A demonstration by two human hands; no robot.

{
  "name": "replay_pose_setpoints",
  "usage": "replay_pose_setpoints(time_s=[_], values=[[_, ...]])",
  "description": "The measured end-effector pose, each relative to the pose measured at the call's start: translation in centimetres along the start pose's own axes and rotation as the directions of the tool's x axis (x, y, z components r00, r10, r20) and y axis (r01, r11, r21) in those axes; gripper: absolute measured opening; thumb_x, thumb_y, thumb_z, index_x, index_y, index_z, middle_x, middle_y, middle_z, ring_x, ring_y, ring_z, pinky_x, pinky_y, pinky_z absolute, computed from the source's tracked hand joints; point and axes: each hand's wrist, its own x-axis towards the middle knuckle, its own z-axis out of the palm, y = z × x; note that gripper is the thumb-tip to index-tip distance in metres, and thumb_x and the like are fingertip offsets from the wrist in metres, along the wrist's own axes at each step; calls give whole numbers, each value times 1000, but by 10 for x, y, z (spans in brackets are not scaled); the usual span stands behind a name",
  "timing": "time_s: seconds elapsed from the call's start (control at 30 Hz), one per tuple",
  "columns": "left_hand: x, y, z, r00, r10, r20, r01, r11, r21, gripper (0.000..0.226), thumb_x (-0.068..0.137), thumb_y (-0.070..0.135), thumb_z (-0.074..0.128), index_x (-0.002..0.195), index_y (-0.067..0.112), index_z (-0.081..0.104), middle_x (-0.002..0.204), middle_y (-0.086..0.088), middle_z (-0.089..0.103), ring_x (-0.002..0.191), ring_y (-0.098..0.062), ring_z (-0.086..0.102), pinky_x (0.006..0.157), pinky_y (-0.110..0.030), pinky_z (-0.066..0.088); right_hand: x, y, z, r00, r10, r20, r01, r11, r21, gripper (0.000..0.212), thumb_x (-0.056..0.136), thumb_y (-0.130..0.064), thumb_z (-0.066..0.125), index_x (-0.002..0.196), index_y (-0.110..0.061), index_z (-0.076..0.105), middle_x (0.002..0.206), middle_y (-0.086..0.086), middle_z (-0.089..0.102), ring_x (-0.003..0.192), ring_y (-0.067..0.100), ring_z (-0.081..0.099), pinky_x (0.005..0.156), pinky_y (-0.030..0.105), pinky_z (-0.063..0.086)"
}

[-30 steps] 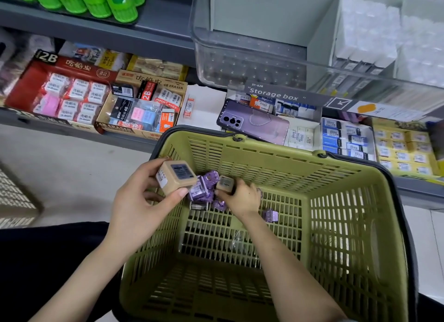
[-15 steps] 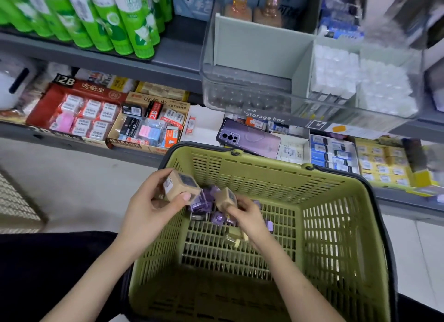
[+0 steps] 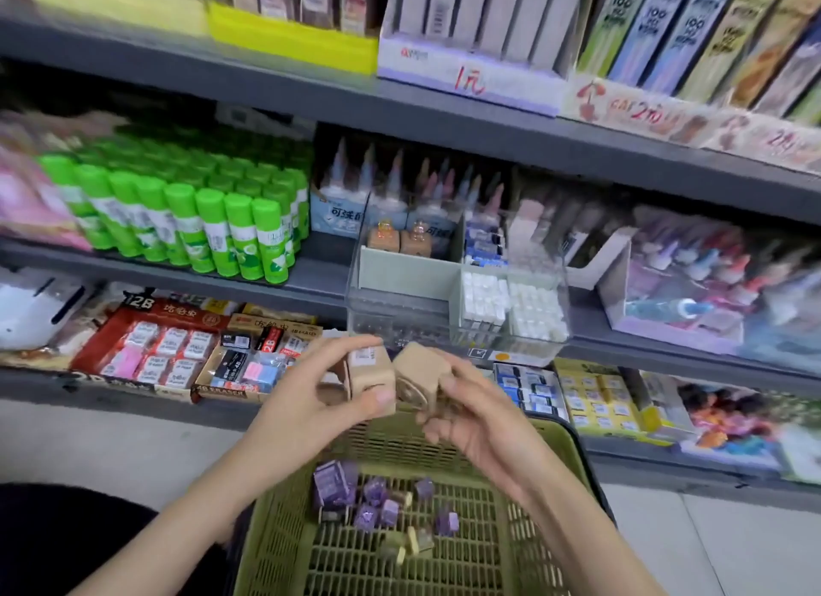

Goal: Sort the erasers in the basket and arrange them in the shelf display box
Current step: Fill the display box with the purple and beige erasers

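Observation:
My left hand (image 3: 311,411) grips a tan boxed eraser (image 3: 371,371) above the green basket (image 3: 573,449). Beside it, my right hand (image 3: 477,411) holds a second tan boxed eraser (image 3: 417,373); the two boxes nearly touch. Several purple erasers (image 3: 333,484) and small tan ones (image 3: 406,546) lie on the basket floor. On the middle shelf stands a clear storage display box (image 3: 400,280) with grey dividers; two tan erasers (image 3: 400,242) sit in its back left compartment and white erasers (image 3: 484,302) fill the right ones.
Green glue sticks (image 3: 213,226) stand left of the display box. Below, a red 2B eraser carton (image 3: 151,342), a brown 4B eraser carton (image 3: 249,364), and blue and yellow eraser packs (image 3: 591,400) line the lower shelf. Pen boxes (image 3: 466,62) fill the top shelf.
Both hands have risen out of the basket, each carrying a tan eraser box, and now sit side by side. The camera has tilted up, showing the higher shelves.

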Motion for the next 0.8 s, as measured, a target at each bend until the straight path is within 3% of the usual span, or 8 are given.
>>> replay_pose_setpoints(time_s=[0.1,0.23,0.37,0.47,0.57,0.63,0.73,0.8], values=[[20,15,1,997,59,-41,-57,997,55,46,61,61,64,106,52,58,103,20,56,103,-1,55,92,-31,47,1,-28,7,993,-118,2,115,963,-244,49,77,-9,73,123,-12,56,93,2,64,72,12,55,60,24,45],[49,26,3,996,73,-58,-67,994,89,49,58,65,60,104,50,54,111,16,58,100,8,54,90,-21,43,19,-58,9,949,-298,-107,184,793,-580,33,84,-12,68,114,-20,58,95,-3,66,75,4,58,63,19,45],[73,27,-7,989,80,-124,-63,988,140,48,56,63,61,101,49,52,107,11,58,98,5,54,86,-17,41,48,-90,-3,862,-466,-201,115,564,-818,25,81,-22,72,96,-20,52,83,-4,62,63,3,53,60,19,43],[95,23,-21,983,74,-169,-43,982,183,44,64,56,66,104,45,53,108,12,58,99,0,55,88,-26,43,72,-115,-12,841,-508,-185,1,343,-939,26,78,-31,73,92,-19,56,77,-11,58,68,6,53,59,19,40],[117,16,-33,974,66,-216,-11,970,244,42,78,36,73,115,30,56,111,8,60,101,-11,56,88,-30,44,99,-132,-15,834,-510,-210,-211,57,-976,37,78,-45,69,71,-13,53,63,-4,52,61,15,49,52,28,35],[128,15,-35,971,66,-229,-3,964,265,42,77,32,73,116,26,57,108,7,60,99,-14,57,86,-30,45,115,-138,-14,818,-500,-284,-321,14,-947,45,76,-43,70,58,-12,43,55,1,44,52,17,42,46,27,30],[141,15,-38,976,76,-205,-7,948,319,45,76,33,75,116,24,58,103,8,58,96,-13,56,82,-27,42,137,-143,-9,814,-501,-294,-378,-72,-923,27,74,-42,70,78,-17,61,80,3,62,73,19,57,61,24,44],[150,14,-40,980,87,-178,-16,930,367,49,75,35,75,119,22,57,102,8,55,95,-12,55,79,-25,39,147,-142,-5,813,-532,-237,-344,-111,-932,31,77,-47,64,93,-21,64,95,3,66,89,23,61,70,26,46]])
